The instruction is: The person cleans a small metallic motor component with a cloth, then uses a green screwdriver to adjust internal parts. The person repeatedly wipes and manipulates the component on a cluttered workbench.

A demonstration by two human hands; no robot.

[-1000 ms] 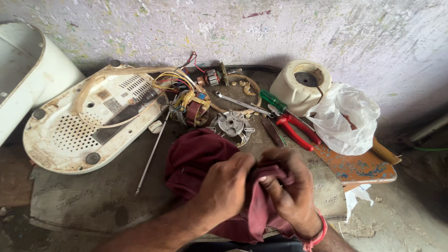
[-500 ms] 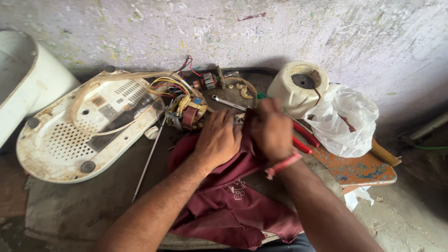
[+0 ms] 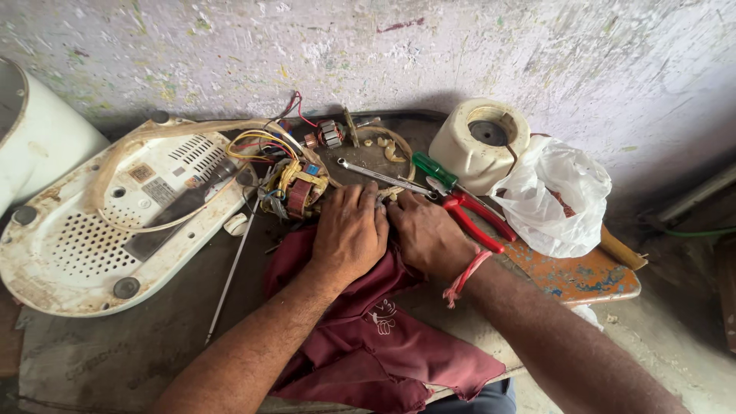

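My left hand [image 3: 349, 230] and my right hand [image 3: 425, 236] lie side by side, fingers curled down over a small metal motor part [image 3: 391, 193] that is almost wholly hidden beneath them. Both wrists rest on a maroon cloth [image 3: 368, 330] spread on the worktop. A red thread band circles my right wrist. Just left of my left fingers sits a motor stator [image 3: 295, 193] with copper windings and coloured wires. A slim spanner [image 3: 376, 175] lies right beyond my fingertips.
A white vented appliance base [image 3: 77, 238] fills the left, with a thin metal rod [image 3: 230, 284] beside it. A green-handled screwdriver [image 3: 433, 169], red-handled pliers [image 3: 479, 222], cream housing [image 3: 479, 142] and white plastic bag [image 3: 560, 199] crowd the right. A small rotor [image 3: 331, 134] sits by the wall.
A second ago both hands were bunched in the maroon cloth near me. They reached forward to the metal part by the stator, and the cloth now lies flat under my wrists.
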